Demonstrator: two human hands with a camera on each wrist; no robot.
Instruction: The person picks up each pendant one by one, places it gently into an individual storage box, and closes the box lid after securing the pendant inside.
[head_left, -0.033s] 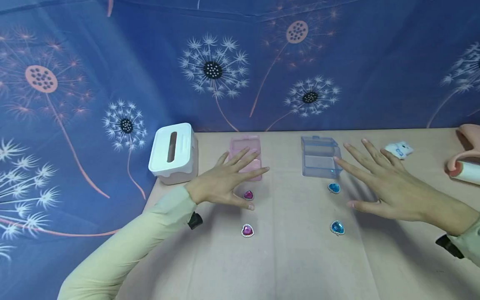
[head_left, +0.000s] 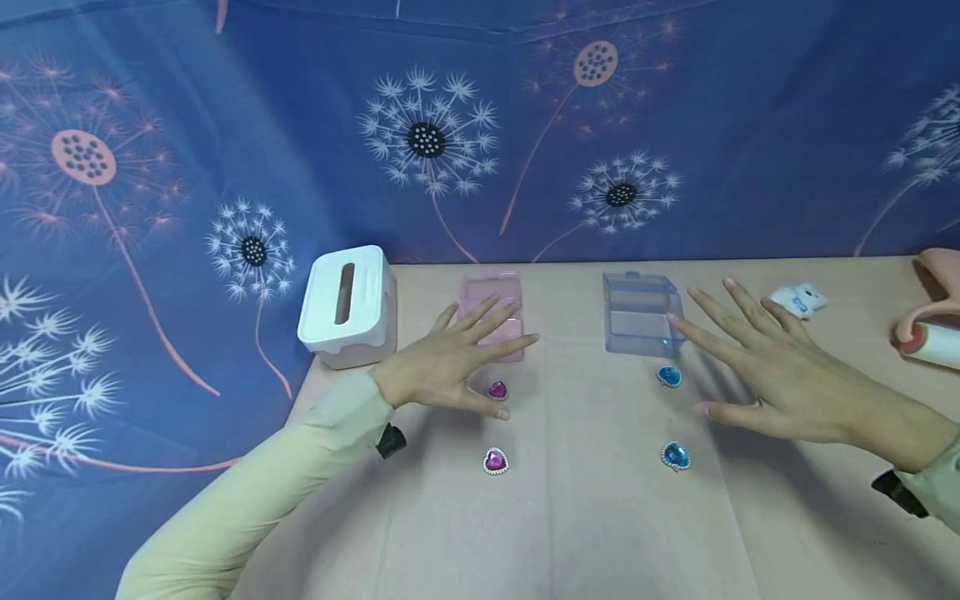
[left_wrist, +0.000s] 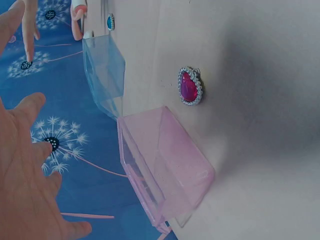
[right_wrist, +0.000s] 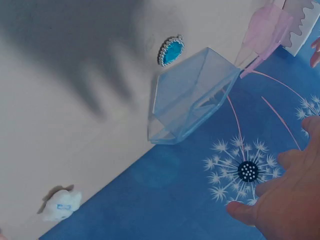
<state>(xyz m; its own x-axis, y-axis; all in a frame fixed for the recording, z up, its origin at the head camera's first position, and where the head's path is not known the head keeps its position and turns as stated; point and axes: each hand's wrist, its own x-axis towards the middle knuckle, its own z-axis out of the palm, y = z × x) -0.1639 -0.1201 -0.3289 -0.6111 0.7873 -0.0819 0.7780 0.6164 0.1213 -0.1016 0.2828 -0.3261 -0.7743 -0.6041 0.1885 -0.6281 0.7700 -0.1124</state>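
My left hand (head_left: 450, 362) hovers with fingers spread and overlaps a clear pink box (head_left: 491, 287) in the head view. Just by its thumb lies a pink gem (head_left: 497, 390) with a silvery rim, and a pink heart-shaped gem (head_left: 495, 461) is nearer the front. Fingers splayed, my right hand (head_left: 787, 375) is raised at the right side of a clear blue box (head_left: 637, 321). Two blue gems lie left of that hand: one blue gem (head_left: 669, 377) close before the blue box, another blue gem (head_left: 675, 455) nearer the front. Neither hand holds anything.
A white lidded box (head_left: 347, 300) with a slot on top stands at the left. Beyond my right fingers sits a small white animal figure (head_left: 799, 300). A pink-handled roller (head_left: 930, 342) lies at the far right. Behind the table (head_left: 592, 517) hangs a blue dandelion-print cloth (head_left: 300, 108).
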